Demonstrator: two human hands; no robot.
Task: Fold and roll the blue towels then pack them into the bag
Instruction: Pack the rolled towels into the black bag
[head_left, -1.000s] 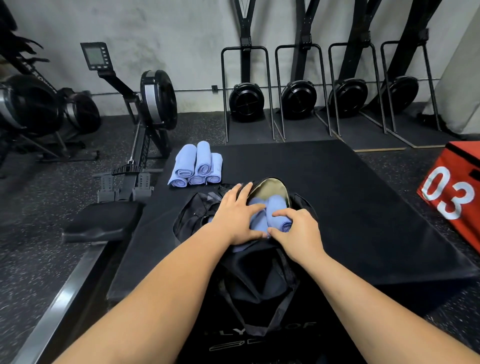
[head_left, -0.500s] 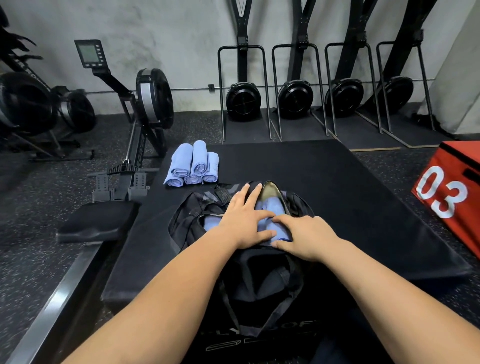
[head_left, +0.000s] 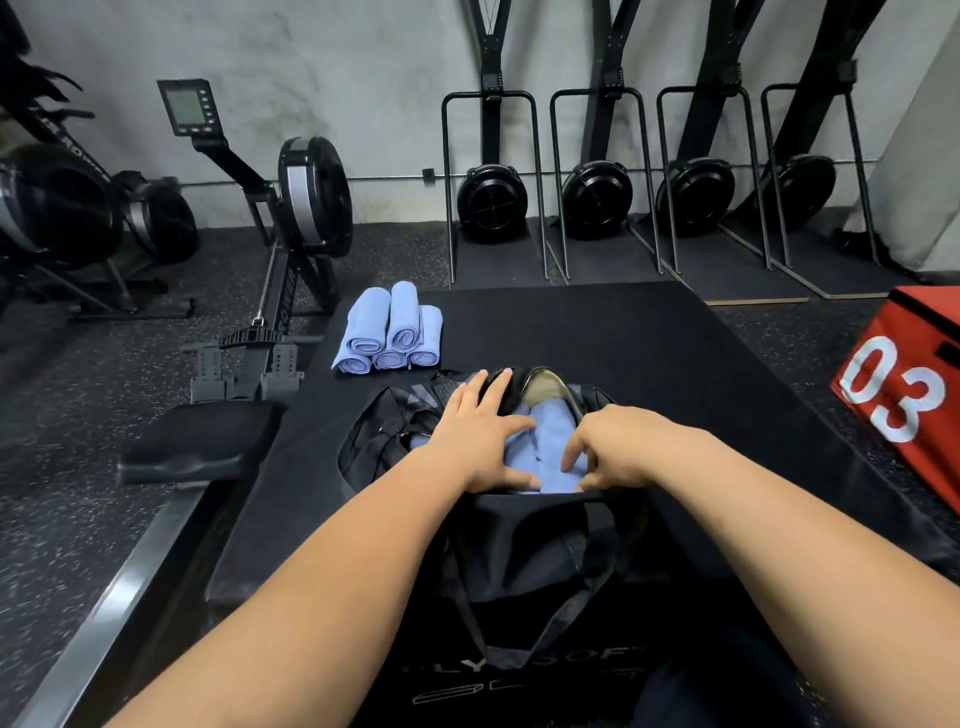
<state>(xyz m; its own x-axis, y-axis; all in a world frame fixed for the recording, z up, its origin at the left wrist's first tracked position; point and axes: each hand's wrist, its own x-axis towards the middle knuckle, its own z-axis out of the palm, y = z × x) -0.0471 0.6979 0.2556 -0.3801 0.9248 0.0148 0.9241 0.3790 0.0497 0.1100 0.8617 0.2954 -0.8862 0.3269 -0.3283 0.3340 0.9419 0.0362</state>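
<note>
bag (head_left: 519, 540): limp black fabric, unzipped, on black padded mat (head_left: 649, 353) | packed towels (head_left: 550, 447): soft blue rolls inside its opening | left hand (head_left: 478, 441): fingers spread, flat on them | right hand (head_left: 623, 447): fingers curled onto one roll's near end | stacked towels (head_left: 389, 332): five rolls just beyond bag, left | speckled rubber floor (head_left: 78, 405); rowing machine (head_left: 291, 218) left, red box (head_left: 904, 384) right
</note>
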